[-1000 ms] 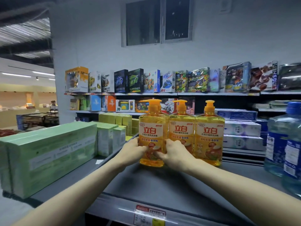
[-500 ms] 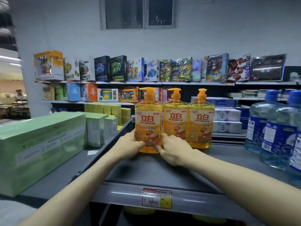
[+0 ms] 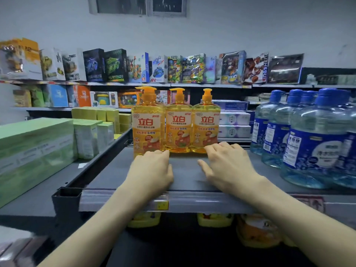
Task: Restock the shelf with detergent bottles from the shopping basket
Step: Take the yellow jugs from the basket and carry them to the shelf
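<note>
Placing is looking done: left hand (image 3: 152, 170) and right hand (image 3: 229, 164) are hovering empty, fingers loose, before three orange detergent pump bottles (image 3: 179, 128) standing on the shelf (image 3: 185, 178), so the unseen basket is likely beckoning next.

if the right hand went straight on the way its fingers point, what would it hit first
Probably the rightmost orange detergent bottle: the right hand lies open, fingers aimed at its base, seemingly just short, though depth is unclear.
</note>
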